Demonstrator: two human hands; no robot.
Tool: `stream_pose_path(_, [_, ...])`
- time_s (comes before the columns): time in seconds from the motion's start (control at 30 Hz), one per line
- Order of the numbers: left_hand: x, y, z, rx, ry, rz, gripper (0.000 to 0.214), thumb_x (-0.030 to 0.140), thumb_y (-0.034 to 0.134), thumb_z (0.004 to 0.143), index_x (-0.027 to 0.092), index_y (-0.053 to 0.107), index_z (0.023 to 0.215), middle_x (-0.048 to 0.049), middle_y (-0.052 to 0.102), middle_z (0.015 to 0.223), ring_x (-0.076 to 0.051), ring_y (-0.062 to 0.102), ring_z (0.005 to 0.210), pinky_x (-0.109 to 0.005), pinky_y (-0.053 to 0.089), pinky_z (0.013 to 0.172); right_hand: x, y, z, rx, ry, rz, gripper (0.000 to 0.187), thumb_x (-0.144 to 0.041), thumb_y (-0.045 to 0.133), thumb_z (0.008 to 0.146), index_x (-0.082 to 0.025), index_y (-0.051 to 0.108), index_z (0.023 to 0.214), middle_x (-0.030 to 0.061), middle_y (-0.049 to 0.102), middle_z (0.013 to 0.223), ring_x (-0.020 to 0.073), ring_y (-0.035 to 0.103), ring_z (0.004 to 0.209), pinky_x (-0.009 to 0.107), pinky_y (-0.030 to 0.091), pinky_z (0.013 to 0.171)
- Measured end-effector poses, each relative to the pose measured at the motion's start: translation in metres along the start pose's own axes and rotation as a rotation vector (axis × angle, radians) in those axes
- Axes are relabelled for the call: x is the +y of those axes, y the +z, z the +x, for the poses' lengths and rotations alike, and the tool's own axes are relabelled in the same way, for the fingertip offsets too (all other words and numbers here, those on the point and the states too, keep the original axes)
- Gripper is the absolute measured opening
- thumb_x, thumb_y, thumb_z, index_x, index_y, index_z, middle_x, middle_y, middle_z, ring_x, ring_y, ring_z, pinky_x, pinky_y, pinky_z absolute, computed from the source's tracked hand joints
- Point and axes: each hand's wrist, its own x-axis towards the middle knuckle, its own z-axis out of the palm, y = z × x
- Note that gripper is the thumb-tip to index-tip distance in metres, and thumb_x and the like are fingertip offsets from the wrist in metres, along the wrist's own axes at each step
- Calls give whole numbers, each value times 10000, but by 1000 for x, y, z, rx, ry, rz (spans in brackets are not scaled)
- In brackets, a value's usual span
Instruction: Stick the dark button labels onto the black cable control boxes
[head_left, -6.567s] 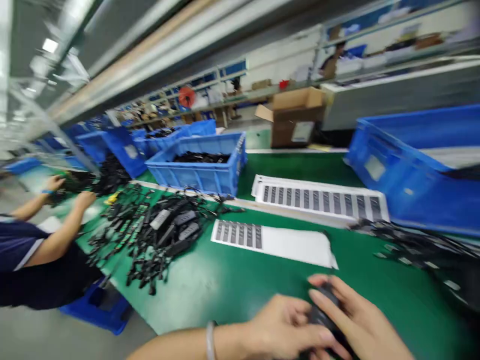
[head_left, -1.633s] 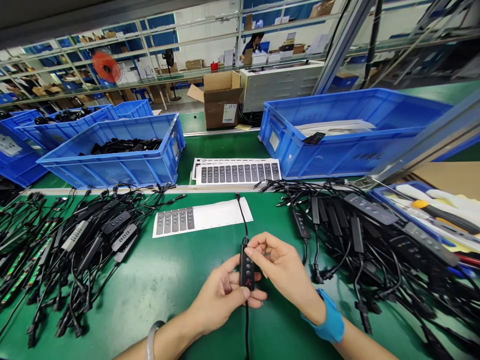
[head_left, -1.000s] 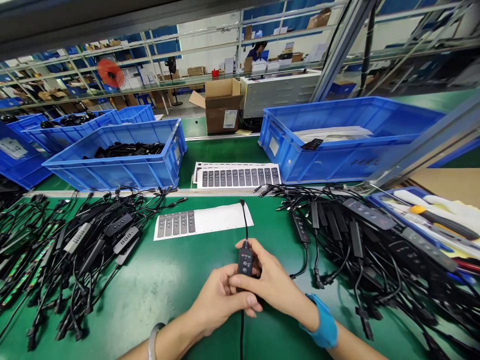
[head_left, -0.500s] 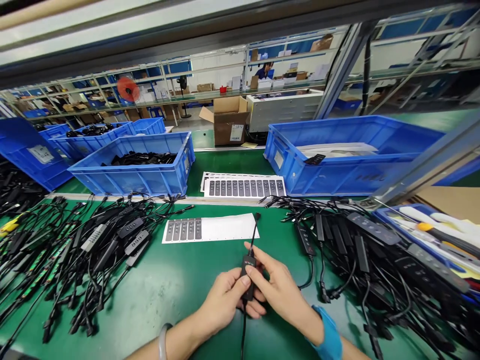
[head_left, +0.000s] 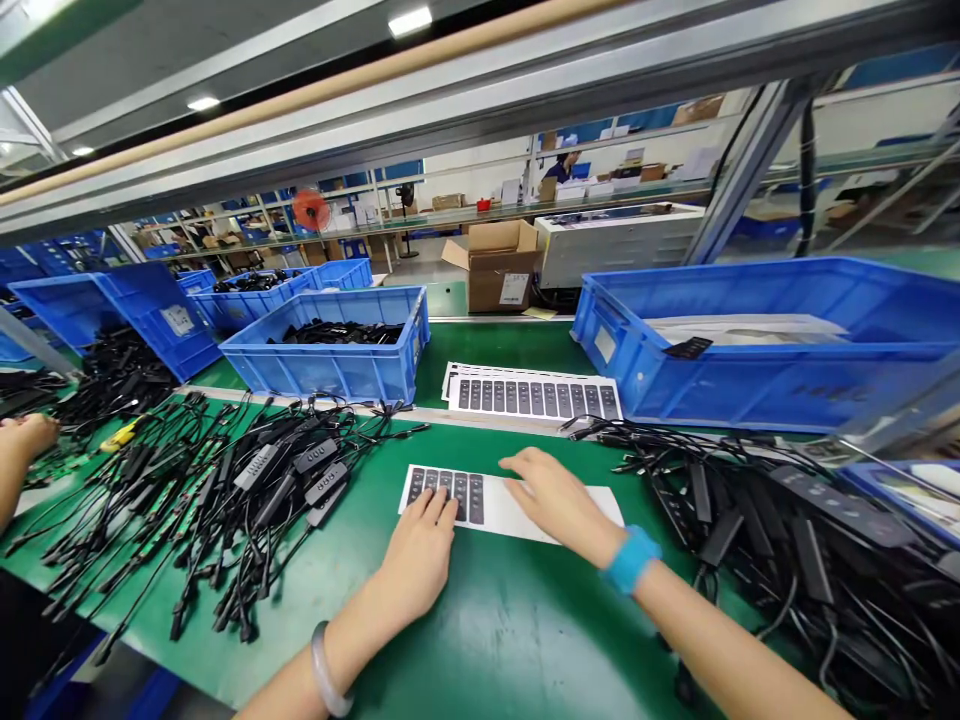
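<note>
A white sheet (head_left: 499, 510) bearing several dark grey button-panel stickers at its left end lies on the green bench. My left hand (head_left: 424, 540) rests on the lower edge of those stickers, fingers stretched flat. Over the bare white part of the sheet, my right hand (head_left: 555, 500) has its thumb and forefinger apart, with nothing visible between them. Its other fingers are partly hidden. Behind this sheet, a stack of full sticker sheets (head_left: 536, 395) lies near a blue crate.
Black cabled control boxes are heaped left (head_left: 285, 480) and right (head_left: 795, 540). Blue crates stand at back left (head_left: 337, 370) and back right (head_left: 750, 385). Another person's hand (head_left: 30, 435) is at the far left. A metal frame (head_left: 750, 170) crosses above.
The black cabled control box that both hands held has left them. My left hand moved onto the stickers, my right over the sheet. The view has shifted left and up.
</note>
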Motion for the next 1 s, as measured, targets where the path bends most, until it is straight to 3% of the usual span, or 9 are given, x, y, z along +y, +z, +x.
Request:
stream_pose_path(0.1, [17, 1, -5, -25, -2, -8, 552, 33, 373, 816, -5, 476, 1357, -257, 375, 1445, -390, 343, 1353, -544, 310, 1090, -21, 36, 17, 3, -15, 46, 181, -122, 481, 869, -135, 661, 878, 134, 600, 908, 285, 569, 869, 384, 469, 776])
stream_pose_path(0.17, [22, 1, -5, -13, -17, 22, 548, 27, 345, 830, 8, 475, 1362, -251, 387, 1440, -390, 377, 1330, -539, 339, 1067, -28, 39, 16, 18, -39, 82, 174, -124, 463, 872, -149, 619, 800, 120, 591, 874, 272, 552, 855, 388, 459, 780])
stream_pose_path(0.33, [10, -12, 2, 50, -85, 148, 511, 61, 405, 852, 104, 482, 1355, -189, 488, 1373, -305, 518, 1179, -412, 440, 968, -38, -2, -7, 227, -99, 352, 204, -291, 446, 968, -180, 573, 853, 79, 576, 927, 209, 539, 879, 317, 439, 752])
stream_pose_path(0.47, [-27, -44, -7, 189, -425, 289, 337, 55, 349, 868, 29, 571, 1121, -242, 566, 1061, -358, 553, 979, -478, 454, 797, -35, -31, -36, 380, 12, 480, 186, -360, 501, 959, -201, 564, 886, 46, 564, 870, 177, 536, 780, 281, 412, 683])
stream_pose_path(0.57, [-60, -60, -21, 232, -610, 379, 223, 102, 439, 862, -18, 587, 979, -271, 555, 983, -402, 536, 971, -489, 439, 784, -23, -30, -55, 371, 97, 531, 186, -384, 511, 951, -206, 559, 929, 27, 556, 842, 159, 544, 743, 265, 414, 674])
stream_pose_path(0.7, [-86, -61, -31, 212, -625, 413, 214, 183, 558, 851, 17, 590, 982, -228, 586, 996, -366, 553, 969, -439, 453, 805, -9, -16, -69, 341, 184, 591, 213, -412, 524, 940, -201, 556, 944, 27, 567, 862, 155, 562, 769, 252, 430, 684])
stream_pose_path(0.83, [-94, -65, -25, 203, -595, 374, 205, 228, 641, 812, 46, 606, 901, -213, 620, 926, -354, 599, 906, -418, 474, 770, -6, -10, -71, 330, 220, 638, 243, -443, 525, 940, -203, 559, 950, 22, 559, 858, 142, 549, 751, 237, 435, 657])
stream_pose_path(0.93, [-88, -80, -16, 300, -577, 340, 272, 310, 540, 899, 56, 571, 993, -214, 613, 976, -344, 606, 944, -403, 478, 766, -8, -13, -71, 342, 227, 680, 238, -446, 536, 939, -209, 543, 967, 15, 539, 854, 127, 540, 726, 225, 443, 650])
stream_pose_path(1.0, [-77, -89, -6, 439, -546, 238, 336, 362, 414, 964, 80, 485, 1133, -180, 610, 1020, -289, 619, 930, -365, 477, 752, -10, -17, -71, 359, 231, 736, 235, -446, 534, 945, -217, 518, 993, 10, 520, 851, 120, 541, 717, 215, 456, 642])
